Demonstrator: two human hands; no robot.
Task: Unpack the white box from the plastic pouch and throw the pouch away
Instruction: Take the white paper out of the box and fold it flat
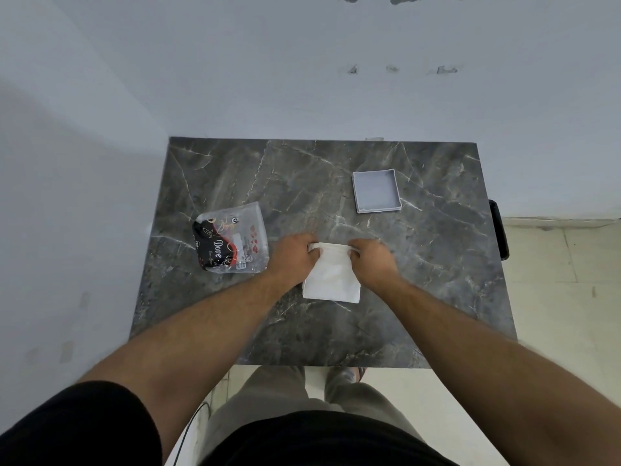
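Your left hand (295, 253) and right hand (371, 258) grip one white cloth drawstring bag (332, 275); one "Dove" plastic pouch (232, 238), one white box tray (376, 190).

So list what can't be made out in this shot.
1. Head view: top corners of the white cloth bag, covered by the left hand and right hand.
2. Bag contents: hidden by the cloth.
3. Small print on the plastic pouch: too small.
4. Dark object at the table's right edge: mostly hidden behind it.
5. No bin in view.
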